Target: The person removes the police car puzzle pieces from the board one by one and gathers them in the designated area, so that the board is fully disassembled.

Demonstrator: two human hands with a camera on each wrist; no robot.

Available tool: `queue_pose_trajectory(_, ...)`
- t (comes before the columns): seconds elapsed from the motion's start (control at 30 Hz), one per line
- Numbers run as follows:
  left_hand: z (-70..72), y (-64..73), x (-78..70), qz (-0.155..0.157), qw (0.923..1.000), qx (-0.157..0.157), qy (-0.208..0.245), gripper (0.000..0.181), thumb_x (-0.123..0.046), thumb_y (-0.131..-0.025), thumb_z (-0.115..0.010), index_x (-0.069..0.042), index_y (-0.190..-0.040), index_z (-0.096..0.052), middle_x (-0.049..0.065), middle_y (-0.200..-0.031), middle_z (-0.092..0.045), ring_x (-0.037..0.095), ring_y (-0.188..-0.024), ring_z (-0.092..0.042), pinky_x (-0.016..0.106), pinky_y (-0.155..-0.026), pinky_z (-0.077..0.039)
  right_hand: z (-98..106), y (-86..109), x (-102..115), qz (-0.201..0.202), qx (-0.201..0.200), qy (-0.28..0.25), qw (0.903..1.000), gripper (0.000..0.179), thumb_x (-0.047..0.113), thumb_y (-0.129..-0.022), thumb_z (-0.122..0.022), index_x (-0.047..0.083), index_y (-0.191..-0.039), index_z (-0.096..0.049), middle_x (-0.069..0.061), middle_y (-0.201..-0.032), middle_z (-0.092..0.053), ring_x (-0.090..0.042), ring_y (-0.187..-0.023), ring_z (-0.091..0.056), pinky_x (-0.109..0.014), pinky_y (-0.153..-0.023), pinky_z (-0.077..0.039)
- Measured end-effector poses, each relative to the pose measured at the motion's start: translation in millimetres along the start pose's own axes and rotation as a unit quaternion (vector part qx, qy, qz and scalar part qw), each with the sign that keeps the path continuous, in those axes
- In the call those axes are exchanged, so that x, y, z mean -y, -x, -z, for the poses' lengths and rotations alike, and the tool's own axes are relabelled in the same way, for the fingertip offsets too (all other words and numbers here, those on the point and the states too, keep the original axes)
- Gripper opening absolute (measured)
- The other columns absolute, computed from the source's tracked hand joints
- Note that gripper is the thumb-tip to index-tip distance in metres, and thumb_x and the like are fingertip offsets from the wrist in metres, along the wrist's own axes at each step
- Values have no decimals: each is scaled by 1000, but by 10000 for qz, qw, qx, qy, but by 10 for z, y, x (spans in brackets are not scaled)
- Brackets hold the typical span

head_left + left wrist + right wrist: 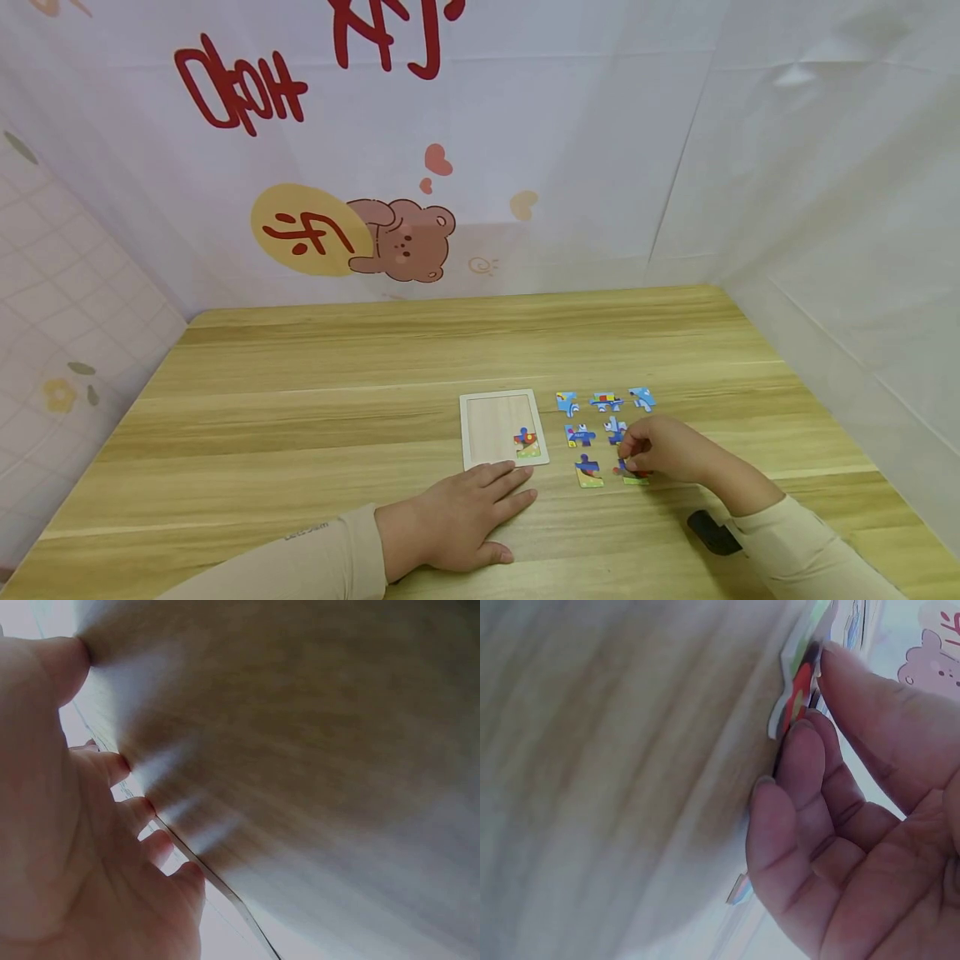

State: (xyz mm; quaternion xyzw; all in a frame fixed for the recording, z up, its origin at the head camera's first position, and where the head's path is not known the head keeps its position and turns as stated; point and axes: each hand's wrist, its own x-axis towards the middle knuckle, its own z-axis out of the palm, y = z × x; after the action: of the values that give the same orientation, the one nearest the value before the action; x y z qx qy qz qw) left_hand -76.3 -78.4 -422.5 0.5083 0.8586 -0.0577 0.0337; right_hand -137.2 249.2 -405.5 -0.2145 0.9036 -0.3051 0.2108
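Note:
A shallow wooden puzzle tray [465, 429] lies on the table with one jigsaw piece [529, 447] in its lower right corner. My left hand [468, 517] rests spread, palm down, its fingertips at the tray's near edge [217, 883]. To the right of the tray, my right hand [663, 450] bends its thumb and fingers around a red, green and blue jigsaw piece [636, 478], pinching it at the edge. In the right wrist view this jigsaw piece [799, 694] is beside the thumb and fingertips, close to the tabletop. Part of it is hidden by the hand.
Several loose jigsaw pieces lie in rows right of the tray, among them a yellow and blue one [588, 472] and a light blue one [642, 398]. A black strap-like object [712, 533] shows at the right wrist. A printed white curtain [585, 250] borders the wooden table [337, 400].

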Motion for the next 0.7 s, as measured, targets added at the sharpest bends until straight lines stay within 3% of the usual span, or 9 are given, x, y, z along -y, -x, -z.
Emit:
queue_pose_trajectory(0.27,-1,5,-8,18,9999,-81,-111,67,-58,-97,-38,-17,-151,-34,4,-156,-30,21,-142,-30,29,-112,-29,7,3,16,-24,-38,60,10000,11,1,-85,-69,8,-78,-65,6,-67,-57,-6,-61,-47,-23,-55,-41)
queue_pose_trajectory(0.47,4,5,-6,3,10000,-31,-24,68,-58,-97,-36,-17,-151,-33,4,-157,-29,21,-143,-28,30,-112,-29,7,-4,-25,230,-26,35,9997,11,2,-84,-70,8,-78,-64,8,-69,-57,-5,-62,-47,-23,-55,-41)
queue_pose_trajectory(0.7,9,7,-6,10,10000,-6,0,68,-59,-97,-37,-18,-151,-33,3,-157,-29,21,-143,-29,30,-112,-29,59,4,67,169,-365,-214,9990,6,1,-84,-68,5,-87,-65,2,-79,-59,-9,-69,-50,-23,-58,-45)
